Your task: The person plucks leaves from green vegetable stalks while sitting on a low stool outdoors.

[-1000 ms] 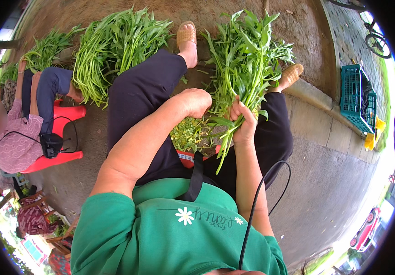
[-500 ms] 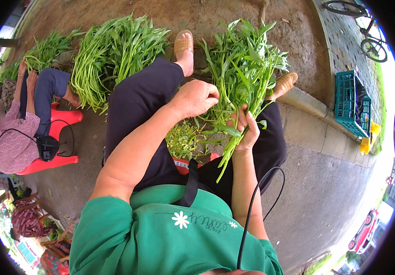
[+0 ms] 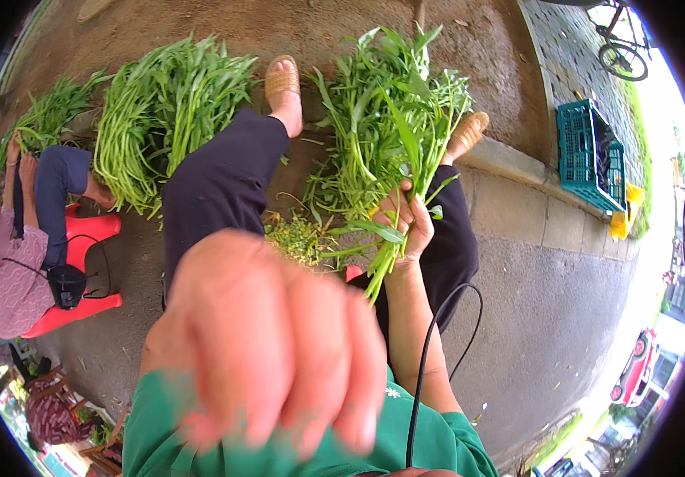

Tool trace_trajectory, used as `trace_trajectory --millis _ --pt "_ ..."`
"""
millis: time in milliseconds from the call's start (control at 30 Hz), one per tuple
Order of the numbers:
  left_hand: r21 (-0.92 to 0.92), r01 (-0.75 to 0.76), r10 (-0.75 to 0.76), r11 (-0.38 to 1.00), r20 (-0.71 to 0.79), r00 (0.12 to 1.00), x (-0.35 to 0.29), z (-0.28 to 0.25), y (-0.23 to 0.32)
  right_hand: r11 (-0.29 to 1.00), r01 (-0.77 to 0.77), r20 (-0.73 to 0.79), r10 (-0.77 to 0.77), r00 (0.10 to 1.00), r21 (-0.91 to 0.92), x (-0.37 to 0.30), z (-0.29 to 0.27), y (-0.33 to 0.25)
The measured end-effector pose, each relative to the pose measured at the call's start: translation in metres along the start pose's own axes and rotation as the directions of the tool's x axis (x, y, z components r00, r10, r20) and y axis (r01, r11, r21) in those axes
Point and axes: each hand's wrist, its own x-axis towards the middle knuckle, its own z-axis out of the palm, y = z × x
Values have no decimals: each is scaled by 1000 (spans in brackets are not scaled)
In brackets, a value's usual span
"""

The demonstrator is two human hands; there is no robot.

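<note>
Left grip (image 3: 271,338) (badly blurred) looms close, half-curled; right grip (image 3: 418,235) clenches farther off.

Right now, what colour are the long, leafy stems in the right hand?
The long, leafy stems are light green, best seen in the head view.

The stool (image 3: 77,250) is smooth plastic, the trousers (image 3: 219,175) matt cloth.

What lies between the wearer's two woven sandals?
The head view shows a heap of leafy green stems between the left sandal and right sandal.
</note>
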Motion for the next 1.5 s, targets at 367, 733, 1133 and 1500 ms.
trace_trajectory --millis 367,733,1133,1500 --pt "225 235 -140 946 -371 918 15 63 25 1000 -9 5 9 1000 -12 1 0 3" --pt "363 151 28 919 -444 896 7 65 14 1000 -28 10 28 1000 -10 -1 1 3" --pt "470 388 -16 792 -620 784 35 77 13 993 -41 -62 34 997 -114 -2 1 6" --pt "476 137 88 869 -420 903 -11 69 14 907 -50 -244 -59 968 -418 -1 9 15"
